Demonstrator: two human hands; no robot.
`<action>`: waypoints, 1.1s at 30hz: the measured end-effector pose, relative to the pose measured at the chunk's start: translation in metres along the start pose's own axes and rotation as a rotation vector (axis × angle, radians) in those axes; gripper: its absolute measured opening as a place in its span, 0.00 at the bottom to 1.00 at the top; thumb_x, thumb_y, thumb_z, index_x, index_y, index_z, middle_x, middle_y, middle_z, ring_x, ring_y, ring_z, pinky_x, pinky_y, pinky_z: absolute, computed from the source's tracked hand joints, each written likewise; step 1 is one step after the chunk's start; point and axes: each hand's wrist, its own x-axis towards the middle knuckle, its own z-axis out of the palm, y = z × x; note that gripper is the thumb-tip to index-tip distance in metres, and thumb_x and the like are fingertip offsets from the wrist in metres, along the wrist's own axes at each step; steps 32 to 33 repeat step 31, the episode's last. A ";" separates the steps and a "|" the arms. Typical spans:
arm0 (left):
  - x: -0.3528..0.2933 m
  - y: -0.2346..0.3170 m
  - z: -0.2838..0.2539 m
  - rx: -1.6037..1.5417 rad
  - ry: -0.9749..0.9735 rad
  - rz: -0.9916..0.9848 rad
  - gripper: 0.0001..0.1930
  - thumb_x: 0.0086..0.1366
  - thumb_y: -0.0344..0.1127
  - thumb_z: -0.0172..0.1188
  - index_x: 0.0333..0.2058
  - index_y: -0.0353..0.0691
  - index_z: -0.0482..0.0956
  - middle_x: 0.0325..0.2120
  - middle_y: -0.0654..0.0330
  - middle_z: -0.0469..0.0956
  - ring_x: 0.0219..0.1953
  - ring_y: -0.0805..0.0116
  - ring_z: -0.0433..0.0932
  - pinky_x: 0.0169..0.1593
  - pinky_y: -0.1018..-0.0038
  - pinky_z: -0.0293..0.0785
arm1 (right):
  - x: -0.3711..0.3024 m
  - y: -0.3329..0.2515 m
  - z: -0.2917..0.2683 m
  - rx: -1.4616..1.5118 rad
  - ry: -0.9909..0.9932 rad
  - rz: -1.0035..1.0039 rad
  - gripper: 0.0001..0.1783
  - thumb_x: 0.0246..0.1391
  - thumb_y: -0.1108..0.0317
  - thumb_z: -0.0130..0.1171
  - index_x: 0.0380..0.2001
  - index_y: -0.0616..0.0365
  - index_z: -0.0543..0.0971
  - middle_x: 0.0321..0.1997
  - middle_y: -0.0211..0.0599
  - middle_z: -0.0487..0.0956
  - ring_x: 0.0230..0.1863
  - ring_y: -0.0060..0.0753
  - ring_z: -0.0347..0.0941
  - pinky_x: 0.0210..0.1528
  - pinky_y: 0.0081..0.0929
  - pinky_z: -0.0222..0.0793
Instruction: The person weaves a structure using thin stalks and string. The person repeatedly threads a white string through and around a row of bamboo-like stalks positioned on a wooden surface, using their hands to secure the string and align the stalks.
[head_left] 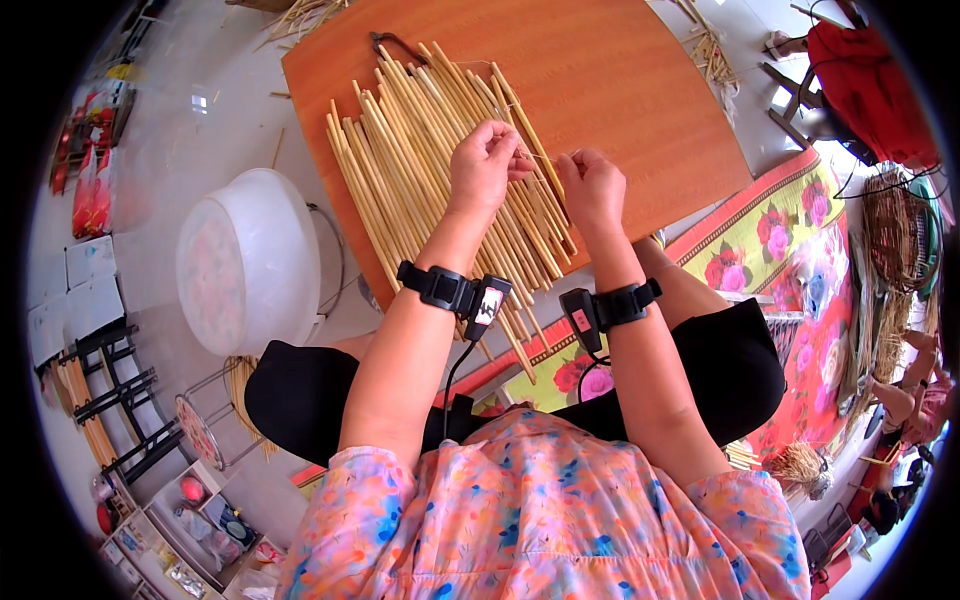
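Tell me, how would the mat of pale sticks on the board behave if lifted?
The mat is probably light, since its sticks are thin. Its sticks look stiff, but it may bend across them. Loose ends could slip out where the left hand and right hand work.

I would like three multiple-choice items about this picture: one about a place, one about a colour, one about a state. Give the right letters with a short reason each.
1. Where does the row of pale yellow straw stalks lie?
A. on the brown wooden board
B. inside the white plastic basin
C. on the floral mat

2. What colour are the bands on both wrists?
A. white
B. black
C. red

3. How do the left hand and right hand stand?
A. both flat and open on the board
B. one hand hanging off the board
C. both with fingers closed in a pinching grip above the stalks

Answers: 1 A, the stalks rest side by side across the board. 2 B, both bands are black. 3 C, both hands' fingers are curled shut, with a thin strand between them.
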 end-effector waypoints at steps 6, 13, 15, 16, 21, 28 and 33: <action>0.003 -0.023 -0.006 0.072 0.051 0.063 0.06 0.69 0.31 0.52 0.33 0.37 0.74 0.25 0.62 0.76 0.24 0.74 0.80 0.26 0.82 0.74 | -0.007 0.004 0.000 -0.292 0.014 0.079 0.13 0.55 0.57 0.58 0.30 0.55 0.82 0.28 0.48 0.81 0.35 0.53 0.78 0.40 0.43 0.73; 0.008 -0.018 0.006 -0.054 -0.048 0.000 0.07 0.70 0.33 0.51 0.33 0.38 0.72 0.27 0.62 0.77 0.31 0.69 0.82 0.35 0.78 0.78 | -0.008 0.007 -0.011 -0.272 0.221 0.214 0.14 0.54 0.55 0.58 0.36 0.54 0.80 0.33 0.43 0.82 0.39 0.49 0.79 0.42 0.42 0.73; 0.013 -0.017 0.010 -0.046 -0.052 -0.004 0.06 0.70 0.33 0.51 0.34 0.38 0.72 0.27 0.62 0.77 0.31 0.69 0.82 0.36 0.78 0.78 | -0.013 0.002 -0.014 -0.273 0.209 0.214 0.14 0.54 0.55 0.59 0.37 0.53 0.79 0.34 0.41 0.82 0.39 0.49 0.79 0.42 0.42 0.73; 0.015 -0.017 0.011 -0.050 -0.058 -0.008 0.06 0.70 0.33 0.51 0.34 0.38 0.72 0.27 0.62 0.77 0.31 0.69 0.82 0.36 0.78 0.78 | -0.016 0.000 -0.014 -0.267 0.176 0.200 0.14 0.54 0.55 0.59 0.37 0.53 0.79 0.35 0.41 0.82 0.39 0.49 0.79 0.42 0.43 0.73; 0.022 -0.017 0.018 -0.066 -0.092 -0.021 0.06 0.70 0.33 0.51 0.33 0.38 0.72 0.27 0.62 0.77 0.31 0.68 0.82 0.35 0.77 0.78 | -0.026 0.000 -0.007 -0.266 -0.028 0.092 0.11 0.53 0.58 0.60 0.35 0.53 0.80 0.34 0.39 0.82 0.38 0.49 0.78 0.41 0.42 0.73; 0.025 -0.015 0.017 -0.061 -0.104 -0.016 0.07 0.70 0.33 0.53 0.32 0.38 0.73 0.26 0.62 0.77 0.29 0.68 0.82 0.34 0.78 0.78 | -0.030 0.011 0.006 -0.372 0.000 -0.057 0.08 0.50 0.60 0.61 0.31 0.50 0.81 0.36 0.38 0.80 0.37 0.46 0.77 0.39 0.41 0.73; 0.025 -0.010 0.018 -0.095 -0.139 -0.013 0.07 0.69 0.33 0.53 0.32 0.38 0.73 0.26 0.62 0.77 0.29 0.68 0.81 0.34 0.77 0.78 | -0.028 0.013 0.008 -0.418 -0.027 -0.033 0.10 0.50 0.59 0.61 0.32 0.51 0.82 0.37 0.38 0.80 0.39 0.46 0.77 0.40 0.40 0.73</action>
